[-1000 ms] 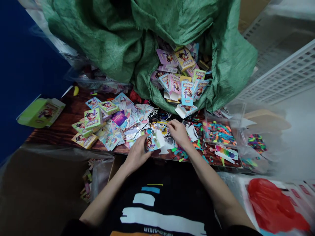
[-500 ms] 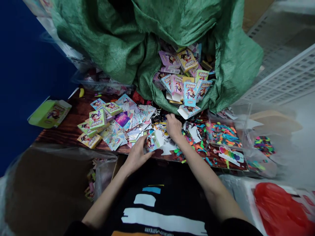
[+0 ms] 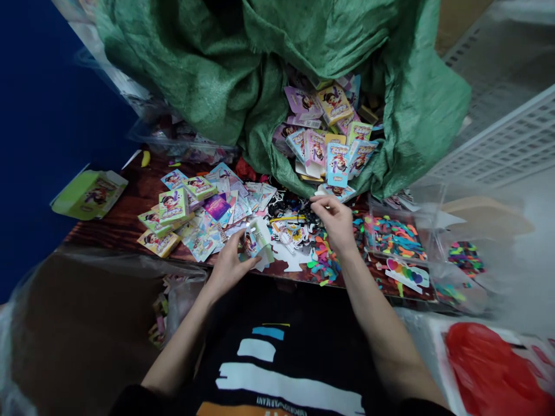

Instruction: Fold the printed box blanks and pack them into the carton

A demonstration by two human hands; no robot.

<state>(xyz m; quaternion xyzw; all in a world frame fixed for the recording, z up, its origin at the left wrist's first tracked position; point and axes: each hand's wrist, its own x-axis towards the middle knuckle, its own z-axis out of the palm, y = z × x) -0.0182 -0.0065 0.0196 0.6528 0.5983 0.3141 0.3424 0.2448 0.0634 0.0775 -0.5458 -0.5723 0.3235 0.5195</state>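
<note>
Head view, logged from my remote station: the person's two hands are apart over a dark wood-grain table (image 3: 110,231), with no contact between them. The left hand (image 3: 229,267) is closed on a small printed carton blank (image 3: 256,240), gripping it by its edge, which appears to lift it clear of the surrounding litter. The right hand (image 3: 336,222) is open and holds nothing I can see; its fingers (image 3: 318,200) sit at a tangle of small black cut pieces (image 3: 295,205), though I cannot tell whether they touch.

On the far side, a green woven sack (image 3: 416,86) has its mouth folded back, apparently why printed cartons (image 3: 336,130) spill toward the table. Left of the hands, loose flat printed cards (image 3: 208,231) lie heaped, with folded boxes (image 3: 172,205) resting on them. To the right, a clear plastic tray (image 3: 368,226) confines bright cut strips (image 3: 392,237), seemingly keeping them apart from the printed stock. A rainbow heart card (image 3: 405,273) lies just nearer.
</note>
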